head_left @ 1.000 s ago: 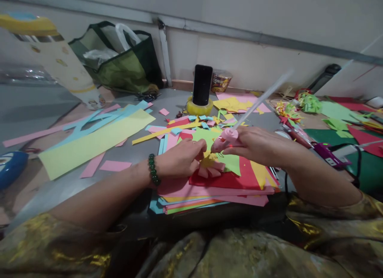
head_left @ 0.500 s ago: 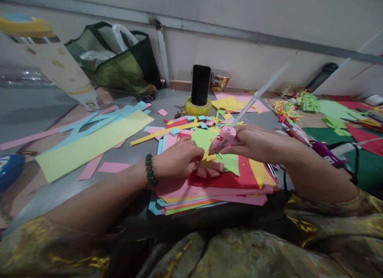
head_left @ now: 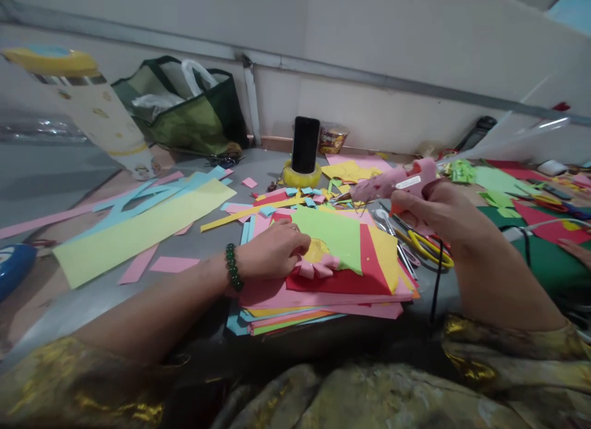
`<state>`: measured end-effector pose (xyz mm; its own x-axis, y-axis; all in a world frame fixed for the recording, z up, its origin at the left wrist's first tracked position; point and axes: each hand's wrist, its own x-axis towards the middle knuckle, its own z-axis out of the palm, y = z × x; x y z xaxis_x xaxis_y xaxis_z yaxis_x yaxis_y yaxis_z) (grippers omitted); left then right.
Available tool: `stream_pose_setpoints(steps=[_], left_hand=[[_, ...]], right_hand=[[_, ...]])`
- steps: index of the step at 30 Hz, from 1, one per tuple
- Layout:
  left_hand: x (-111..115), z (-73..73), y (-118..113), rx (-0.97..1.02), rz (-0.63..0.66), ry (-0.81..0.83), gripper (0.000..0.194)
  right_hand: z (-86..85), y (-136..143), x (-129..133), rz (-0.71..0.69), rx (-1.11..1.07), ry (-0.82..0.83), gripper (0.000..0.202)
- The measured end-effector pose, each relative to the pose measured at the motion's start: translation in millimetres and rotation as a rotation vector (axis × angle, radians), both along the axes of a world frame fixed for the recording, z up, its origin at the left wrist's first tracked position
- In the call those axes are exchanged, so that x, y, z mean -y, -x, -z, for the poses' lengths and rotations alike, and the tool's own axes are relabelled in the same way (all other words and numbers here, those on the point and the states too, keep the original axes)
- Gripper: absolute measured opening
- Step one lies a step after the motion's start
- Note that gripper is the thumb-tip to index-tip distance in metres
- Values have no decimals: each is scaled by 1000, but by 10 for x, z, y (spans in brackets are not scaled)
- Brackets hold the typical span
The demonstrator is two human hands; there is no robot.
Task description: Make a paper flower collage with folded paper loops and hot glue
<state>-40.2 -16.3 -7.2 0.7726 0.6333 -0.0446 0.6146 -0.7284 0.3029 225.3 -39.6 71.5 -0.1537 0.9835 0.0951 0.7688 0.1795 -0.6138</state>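
With a green bead bracelet at its wrist, my left hand (head_left: 272, 249) rests on the stack of coloured paper (head_left: 323, 300), fingers pinched on the edge of a paper flower (head_left: 318, 263) with a yellow middle and pink petals. The flower lies over green and red sheets. To the right, my right hand (head_left: 436, 210) is wrapped round a pink glue gun (head_left: 392, 184), held above the table with its nozzle pointing left. A clear glue stick sticks out of its back.
Behind the stack, a phone (head_left: 305, 144) stands in a yellow roll. Paper strips (head_left: 152, 226) and a tall bottle (head_left: 99, 109) are at the left. Yellow scissors (head_left: 429, 250) lie at the right. At the far right edge, another person's hand (head_left: 577, 252) shows.
My right hand has lifted the glue gun away from the flower, to the right, and turned it. My left hand has stayed at the flower. The camera view has shifted slightly.
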Motion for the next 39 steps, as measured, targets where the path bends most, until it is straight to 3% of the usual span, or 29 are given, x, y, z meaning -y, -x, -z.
stream_pose_setpoints(steps=[3, 6, 11, 27, 31, 34, 37, 39], left_hand=[[6, -17, 2, 6, 3, -7, 16], [4, -19, -2, 1, -9, -28, 16], [3, -8, -7, -4, -20, -30, 21], [-25, 45, 34, 39, -24, 11, 23], [-53, 55, 73, 335, -54, 67, 12], [-68, 46, 87, 663, -133, 52, 36], [-66, 56, 59, 788, -134, 78, 51], [-63, 85, 26, 821, -102, 132, 38]], right_hand=[[-50, -53, 38, 155, -281, 50, 45], [-83, -92, 40, 192, -390, 40, 45], [-12, -178, -36, 159, -548, -38, 64], [21, -99, 60, 190, -556, 43, 74], [72, -116, 84, 187, -505, 67, 71], [150, -85, 104, 152, -432, 109, 68], [236, 15, 125, 69, -380, 177, 62], [282, 94, 147, 14, -357, 217, 56]])
